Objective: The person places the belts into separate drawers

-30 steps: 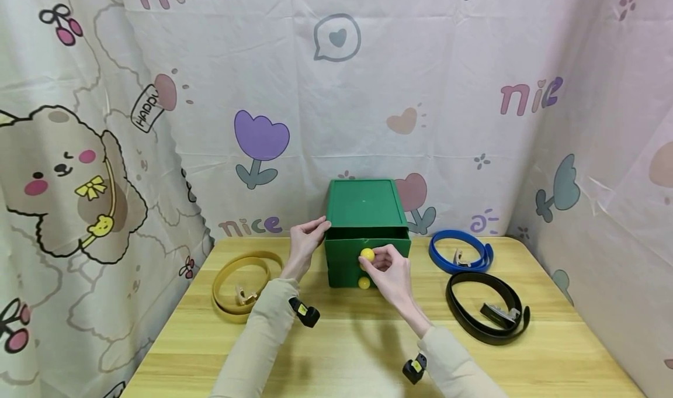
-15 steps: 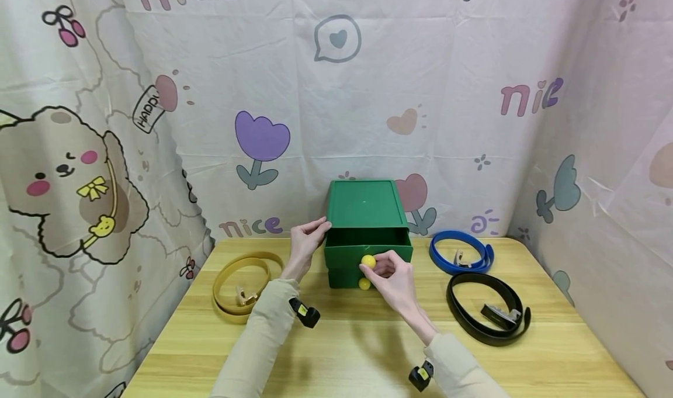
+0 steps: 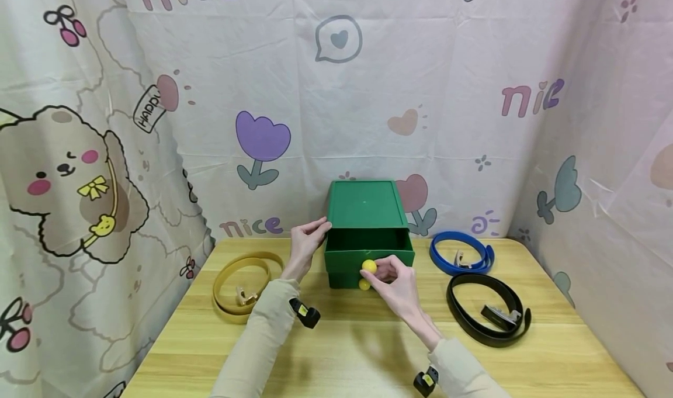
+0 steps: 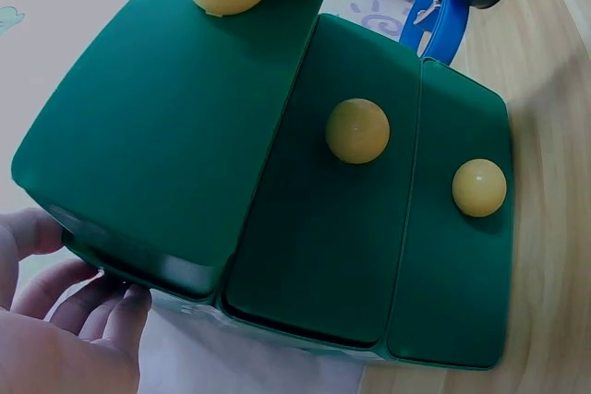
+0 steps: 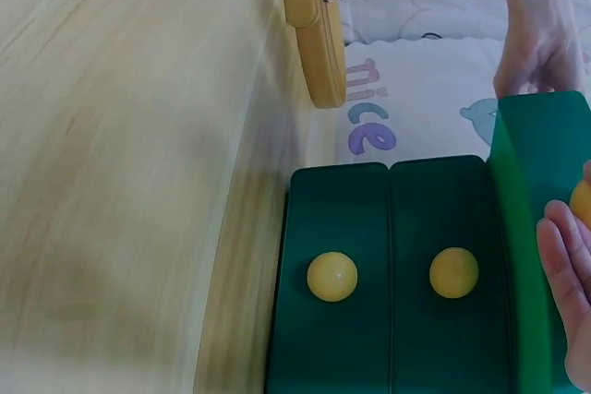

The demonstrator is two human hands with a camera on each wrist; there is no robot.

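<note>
A green drawer cabinet point(image 3: 365, 205) stands at the back of the wooden table, with three stacked drawers that have round yellow knobs. Its top drawer point(image 3: 343, 262) is pulled partly out, and the part of the inside that shows is bare. My right hand point(image 3: 399, 287) pinches the top drawer's yellow knob point(image 3: 369, 266) between thumb and fingers. At the cabinet's upper left front corner, my left hand point(image 3: 306, 247) grips the edge. In the left wrist view the middle drawer point(image 4: 323, 219) and the bottom drawer point(image 4: 452, 274) are closed.
A coiled tan belt point(image 3: 223, 313) lies on the table point(image 3: 336, 351) left of the cabinet. To the right lie a coiled blue belt point(image 3: 439, 260) and, nearer, a coiled black belt point(image 3: 462, 322). Printed cloth point(image 3: 336, 106) hangs behind and at both sides.
The top drawer has slid farther out toward me, with my right hand drawing back on its knob. My left hand has stayed at the cabinet's corner.
</note>
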